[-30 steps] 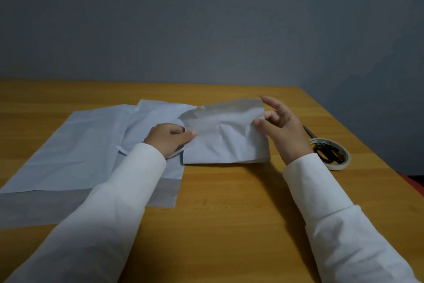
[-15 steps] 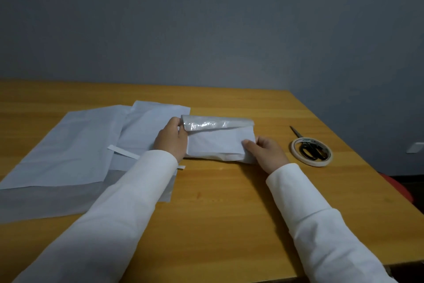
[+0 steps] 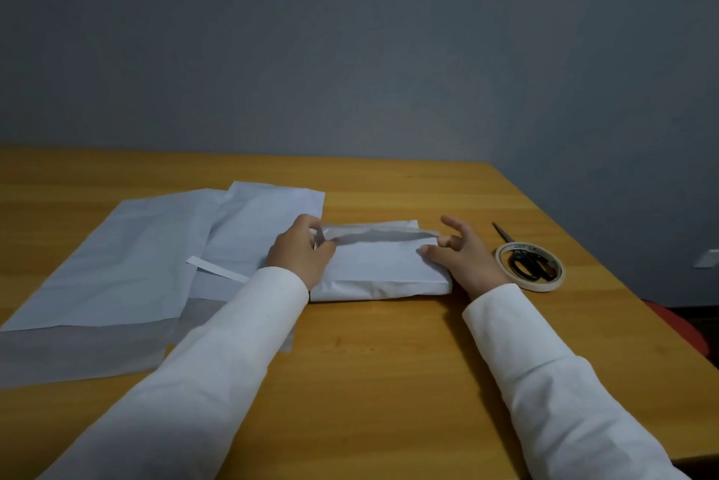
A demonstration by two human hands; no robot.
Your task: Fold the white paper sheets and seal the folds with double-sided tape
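Pinching the rolled top flap of a creased, folded white paper packet (image 3: 379,265) with left hand (image 3: 299,253) and right hand (image 3: 459,251) on a wood-grain desk (image 3: 389,362), beside a flat ring of tape (image 3: 530,266).

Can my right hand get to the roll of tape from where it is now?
Probably yes. The right hand sits at the folded paper's right end, and the tape roll lies just beside it with bare table between.

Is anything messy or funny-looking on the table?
A little. The scissors lie through the middle of the tape roll, and a loose paper strip lies crooked across the flat sheets. The folded paper looks wrinkled along its top fold.
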